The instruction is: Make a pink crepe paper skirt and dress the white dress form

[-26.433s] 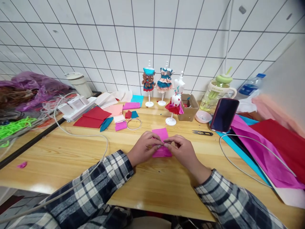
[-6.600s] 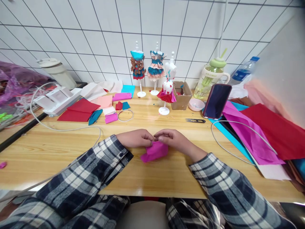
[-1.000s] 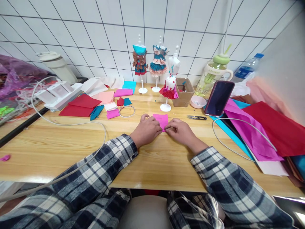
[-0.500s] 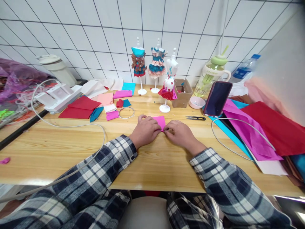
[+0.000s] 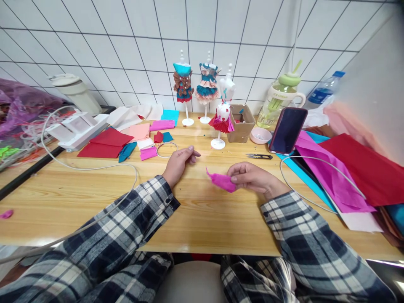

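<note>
Pinched between the thumb and fingers of my right hand [image 5: 248,176] is a small magenta piece of cloth [image 5: 223,182], held by its right end over the table. Its left end tapers to a thin upturned tip. My left hand [image 5: 179,165] is apart from it, fingers loosely extended, with nothing visible in them. A thin metal ring [image 5: 167,143] lies just beyond that hand. To the right of both hands rest thread snips [image 5: 259,156]. Three small white dress forms stand at the back, one [image 5: 218,122] in a red and magenta skirt.
Folded red cloth [image 5: 104,143] and smaller scraps lie at the left, near a white power strip [image 5: 83,132]. A cardboard box [image 5: 242,128], pink bowl [image 5: 260,135], propped phone [image 5: 288,130] and green-lidded bottle [image 5: 280,99] stand back right. Cloth sheets [image 5: 334,176] cover the right side.
Both hands were together on the magenta cloth flat on the table. My left hand has let go and moved left; my right hand has drawn the cloth rightward, lifted and crumpled.
</note>
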`<state>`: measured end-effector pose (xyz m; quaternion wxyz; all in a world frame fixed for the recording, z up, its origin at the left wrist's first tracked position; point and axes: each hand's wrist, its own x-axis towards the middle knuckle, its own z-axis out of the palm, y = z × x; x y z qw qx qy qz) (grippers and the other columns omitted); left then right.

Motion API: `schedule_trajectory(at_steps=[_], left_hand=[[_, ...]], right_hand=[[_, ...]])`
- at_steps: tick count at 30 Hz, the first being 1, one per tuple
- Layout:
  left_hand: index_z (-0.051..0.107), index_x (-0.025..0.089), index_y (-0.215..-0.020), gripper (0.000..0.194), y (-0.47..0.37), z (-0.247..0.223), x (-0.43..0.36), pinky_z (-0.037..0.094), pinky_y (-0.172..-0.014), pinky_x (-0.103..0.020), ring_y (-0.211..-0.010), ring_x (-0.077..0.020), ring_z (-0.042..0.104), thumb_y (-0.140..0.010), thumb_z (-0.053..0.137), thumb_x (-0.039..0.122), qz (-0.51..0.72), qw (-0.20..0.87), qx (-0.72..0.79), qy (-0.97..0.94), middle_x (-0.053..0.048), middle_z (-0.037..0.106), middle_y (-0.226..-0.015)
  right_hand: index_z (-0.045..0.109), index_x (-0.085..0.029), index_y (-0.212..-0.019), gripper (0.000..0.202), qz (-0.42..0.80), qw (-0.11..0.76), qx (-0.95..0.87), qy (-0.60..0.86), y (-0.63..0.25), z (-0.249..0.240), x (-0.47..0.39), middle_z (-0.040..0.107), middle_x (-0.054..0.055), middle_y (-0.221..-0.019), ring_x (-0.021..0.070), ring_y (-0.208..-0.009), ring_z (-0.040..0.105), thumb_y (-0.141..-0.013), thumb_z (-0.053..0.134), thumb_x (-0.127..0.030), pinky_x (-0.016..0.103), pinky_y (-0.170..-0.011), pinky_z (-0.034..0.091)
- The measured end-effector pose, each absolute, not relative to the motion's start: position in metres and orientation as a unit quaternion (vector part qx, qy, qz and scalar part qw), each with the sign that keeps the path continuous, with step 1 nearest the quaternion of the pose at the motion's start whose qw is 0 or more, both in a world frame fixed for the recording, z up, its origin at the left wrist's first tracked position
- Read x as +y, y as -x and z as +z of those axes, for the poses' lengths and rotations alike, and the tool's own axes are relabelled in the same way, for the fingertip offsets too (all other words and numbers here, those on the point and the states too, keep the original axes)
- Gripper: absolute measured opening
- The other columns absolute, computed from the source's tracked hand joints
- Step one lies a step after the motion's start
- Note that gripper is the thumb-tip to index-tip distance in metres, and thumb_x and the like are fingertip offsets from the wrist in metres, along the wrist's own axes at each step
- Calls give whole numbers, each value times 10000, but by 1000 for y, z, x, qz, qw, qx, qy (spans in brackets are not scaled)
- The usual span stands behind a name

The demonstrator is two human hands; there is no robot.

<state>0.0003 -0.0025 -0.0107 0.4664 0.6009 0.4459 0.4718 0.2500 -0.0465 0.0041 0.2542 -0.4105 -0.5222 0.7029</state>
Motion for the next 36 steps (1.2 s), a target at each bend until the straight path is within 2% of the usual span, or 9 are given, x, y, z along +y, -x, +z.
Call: schedule_trajectory(at_steps=[6,10,14,16,18,22,25,32,36], left_hand=[[726,156,-1023,595,-12,-3,-7,443,-959,-366,-1055,-263,628,-764,589,674,295,515,387,-706,-103,721,-1086],[737,143,-991,825,-7,14,-22,486,-886,-374,-894,-252,679,-787,320,825,153,697,262,-650,-114,749,-914],[743,131,-764,971,9,25,-26,519,-697,-366,-682,-242,668,-742,134,887,-7,753,257,-606,-133,732,-734],[734,130,-740,949,15,23,-17,507,-633,-358,-618,-232,646,-754,147,875,-37,690,333,-642,-136,721,-692],[720,138,-714,816,17,17,-4,489,-612,-334,-576,-205,621,-798,276,817,45,540,462,-702,-115,707,-650],[693,190,-1098,526,8,3,12,474,-838,-327,-957,-227,644,-834,521,611,209,299,441,-820,-85,713,-1085],[667,209,-1168,508,-6,-2,10,425,-898,-334,-1023,-228,619,-815,584,565,173,263,353,-881,-77,701,-1110],[742,236,-834,249,-15,-4,6,245,-941,-416,-854,-196,619,-836,594,437,148,165,351,-910,-22,733,-834],[728,233,-787,206,-14,-5,4,202,-952,-445,-809,-181,610,-836,568,352,163,149,354,-909,-13,726,-786]], right_hand=[[674,-140,-813,250,590,207,-596,504,-240,1,-40,569,-39,-575,48,-431,440,-668,764,-323,149,-349,328],[653,-139,-819,303,735,168,-566,334,-250,22,-48,550,-61,-533,19,-343,339,-653,774,-361,154,-313,219],[654,-149,-839,275,690,251,-539,413,-250,22,-47,552,-68,-558,13,-356,309,-676,760,-344,164,-333,184],[677,-140,-824,227,617,258,-568,479,-245,11,-42,600,-35,-607,37,-429,413,-692,738,-314,171,-390,272],[701,-138,-804,163,532,244,-616,527,-240,-2,-37,646,-3,-656,78,-539,520,-711,705,-272,190,-487,365],[734,-186,-828,123,369,206,-712,561,-233,-17,-31,694,2,-705,120,-631,585,-756,642,-224,226,-588,412],[743,-220,-872,154,290,201,-755,552,-230,-17,-31,717,-2,-750,126,-653,593,-787,616,-233,230,-599,397],[745,-225,-905,168,238,199,-783,540,-230,-16,-30,729,6,-803,133,-676,586,-818,606,-259,237,-613,381],[739,-216,-977,219,235,212,-783,535,-230,-15,-30,727,28,-864,145,-721,599,-824,630,-328,255,-674,419]])
